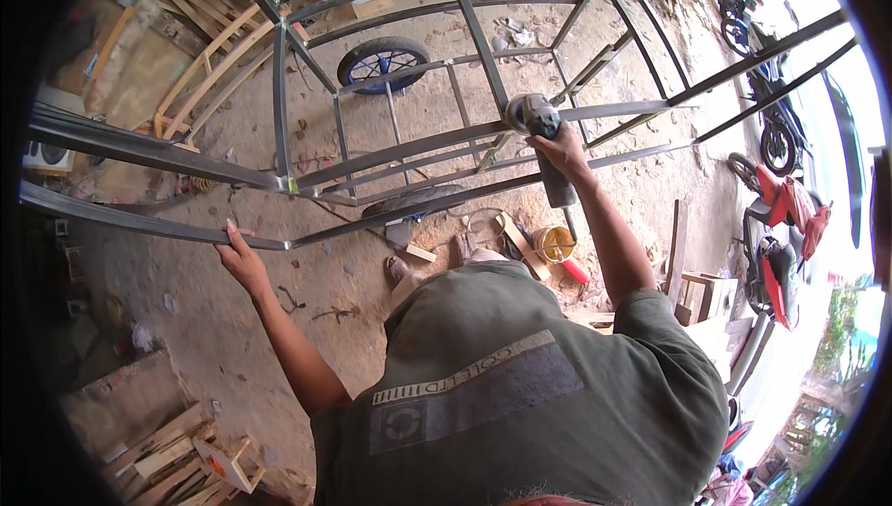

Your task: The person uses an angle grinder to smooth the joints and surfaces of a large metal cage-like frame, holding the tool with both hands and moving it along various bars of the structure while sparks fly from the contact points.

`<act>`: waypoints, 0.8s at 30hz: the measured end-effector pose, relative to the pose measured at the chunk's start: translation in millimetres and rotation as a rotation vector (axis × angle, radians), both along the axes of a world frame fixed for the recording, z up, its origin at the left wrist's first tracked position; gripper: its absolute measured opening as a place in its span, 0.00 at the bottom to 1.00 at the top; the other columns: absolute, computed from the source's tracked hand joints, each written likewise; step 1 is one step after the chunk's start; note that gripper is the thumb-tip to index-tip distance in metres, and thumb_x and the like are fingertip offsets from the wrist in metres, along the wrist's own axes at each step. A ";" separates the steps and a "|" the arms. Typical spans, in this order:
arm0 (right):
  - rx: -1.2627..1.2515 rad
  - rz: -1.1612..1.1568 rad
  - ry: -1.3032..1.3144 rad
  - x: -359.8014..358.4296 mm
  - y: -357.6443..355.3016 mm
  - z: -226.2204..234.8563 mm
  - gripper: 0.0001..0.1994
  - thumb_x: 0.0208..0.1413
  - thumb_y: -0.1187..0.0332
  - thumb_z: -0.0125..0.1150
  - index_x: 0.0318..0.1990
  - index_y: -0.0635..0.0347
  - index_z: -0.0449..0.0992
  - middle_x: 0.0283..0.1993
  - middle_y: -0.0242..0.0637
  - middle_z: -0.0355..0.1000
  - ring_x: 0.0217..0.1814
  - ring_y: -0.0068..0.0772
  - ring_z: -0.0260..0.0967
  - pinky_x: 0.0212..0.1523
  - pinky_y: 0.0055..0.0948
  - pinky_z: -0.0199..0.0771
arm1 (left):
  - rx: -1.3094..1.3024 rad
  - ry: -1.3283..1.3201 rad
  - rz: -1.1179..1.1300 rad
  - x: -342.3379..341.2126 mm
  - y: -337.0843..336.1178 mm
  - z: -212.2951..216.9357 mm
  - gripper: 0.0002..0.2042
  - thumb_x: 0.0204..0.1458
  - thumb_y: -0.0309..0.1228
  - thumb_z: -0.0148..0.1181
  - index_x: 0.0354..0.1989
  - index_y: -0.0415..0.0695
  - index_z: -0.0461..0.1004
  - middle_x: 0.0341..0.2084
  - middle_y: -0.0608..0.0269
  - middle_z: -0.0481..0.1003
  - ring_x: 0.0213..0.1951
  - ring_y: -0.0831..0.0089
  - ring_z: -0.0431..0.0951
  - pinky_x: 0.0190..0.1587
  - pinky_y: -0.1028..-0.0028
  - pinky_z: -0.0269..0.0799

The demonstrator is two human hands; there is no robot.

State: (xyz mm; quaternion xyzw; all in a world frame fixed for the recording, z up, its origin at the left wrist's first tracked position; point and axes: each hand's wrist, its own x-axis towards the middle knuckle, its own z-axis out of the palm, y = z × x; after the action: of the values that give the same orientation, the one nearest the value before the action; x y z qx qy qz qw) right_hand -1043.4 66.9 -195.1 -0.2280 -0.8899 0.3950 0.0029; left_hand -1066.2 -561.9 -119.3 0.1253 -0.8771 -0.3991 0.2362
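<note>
Our right hand (557,148) is clenched around a grinder (542,139) held up against a bar of the metal frame (400,148), while our left hand (240,260) grips the frame's lower rail. We judge the grinder could kick or skid off the thin bar, since only one hand steadies it. Crossing bars crowd the tool. Beneath lie a wheel (383,62), a yellow bucket (556,244) and wood scraps (186,460); motorbikes (780,218) stand right.

grinder (542,139) disc hidden behind frame bar (409,148), motorbike (785,227) cut by rim, feet mostly hidden
</note>
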 end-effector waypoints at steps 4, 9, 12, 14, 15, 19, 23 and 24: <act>-0.005 -0.103 0.040 34.6 5.5 33.5 0.34 0.43 0.52 0.76 0.47 0.74 0.71 0.40 0.58 0.77 0.43 0.52 0.78 0.45 0.43 0.77 | 0.005 -0.054 -0.008 -8.8 1.4 4.4 0.20 0.70 0.44 0.48 0.43 0.34 0.71 0.28 0.57 0.78 0.34 0.65 0.77 0.42 0.66 0.72; -0.146 -0.250 0.232 68.1 39.6 46.5 0.27 0.48 0.59 0.76 0.49 0.68 0.71 0.41 0.44 0.77 0.38 0.33 0.74 0.38 0.34 0.76 | 0.041 -0.094 -0.005 -18.8 6.0 8.5 0.21 0.69 0.46 0.50 0.46 0.35 0.71 0.31 0.56 0.78 0.36 0.64 0.78 0.44 0.64 0.72; -0.238 -0.241 0.331 73.0 33.6 101.6 0.26 0.49 0.62 0.75 0.50 0.68 0.71 0.41 0.43 0.78 0.39 0.31 0.74 0.39 0.32 0.76 | 0.029 -0.030 0.026 -12.2 1.3 -2.8 0.20 0.66 0.43 0.57 0.50 0.35 0.69 0.32 0.55 0.77 0.36 0.66 0.78 0.41 0.65 0.74; -0.118 -0.208 0.227 74.6 51.9 106.1 0.26 0.48 0.61 0.75 0.50 0.68 0.73 0.39 0.43 0.79 0.40 0.33 0.77 0.42 0.35 0.77 | 0.013 0.079 0.047 1.5 8.8 -6.2 0.20 0.64 0.37 0.63 0.54 0.35 0.66 0.30 0.57 0.75 0.35 0.67 0.78 0.38 0.66 0.75; -0.101 -0.180 0.215 75.1 49.2 120.6 0.26 0.48 0.61 0.75 0.50 0.68 0.73 0.40 0.43 0.79 0.40 0.34 0.77 0.42 0.36 0.77 | -0.139 0.068 0.120 10.3 8.5 -6.2 0.23 0.61 0.32 0.66 0.57 0.35 0.63 0.29 0.60 0.73 0.33 0.71 0.76 0.33 0.69 0.74; -0.097 -0.078 0.154 75.8 46.7 151.5 0.27 0.48 0.60 0.74 0.52 0.68 0.72 0.41 0.45 0.79 0.40 0.36 0.77 0.43 0.36 0.77 | -0.145 0.087 0.210 52.6 13.1 -1.4 0.20 0.62 0.31 0.65 0.55 0.33 0.65 0.28 0.62 0.72 0.30 0.73 0.74 0.32 0.70 0.72; 0.223 0.169 0.038 56.4 65.9 150.0 0.28 0.47 0.62 0.73 0.54 0.65 0.70 0.42 0.50 0.78 0.41 0.44 0.78 0.44 0.41 0.77 | -0.122 0.100 0.267 84.4 11.9 7.6 0.18 0.63 0.30 0.62 0.54 0.33 0.65 0.27 0.63 0.72 0.28 0.73 0.72 0.31 0.71 0.71; 0.358 0.226 0.018 46.6 65.9 151.9 0.28 0.47 0.63 0.72 0.54 0.64 0.69 0.42 0.53 0.78 0.42 0.51 0.79 0.44 0.45 0.77 | -0.103 0.112 0.278 90.2 9.6 6.6 0.17 0.64 0.29 0.61 0.54 0.32 0.66 0.27 0.62 0.72 0.27 0.73 0.71 0.31 0.71 0.71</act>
State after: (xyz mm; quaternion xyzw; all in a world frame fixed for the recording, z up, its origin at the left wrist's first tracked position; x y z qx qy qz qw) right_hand -996.8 132.8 -43.3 -0.1192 -0.9657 0.2305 0.0067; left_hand -976.0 -552.3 -112.7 0.2108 -0.8561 -0.3234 0.3436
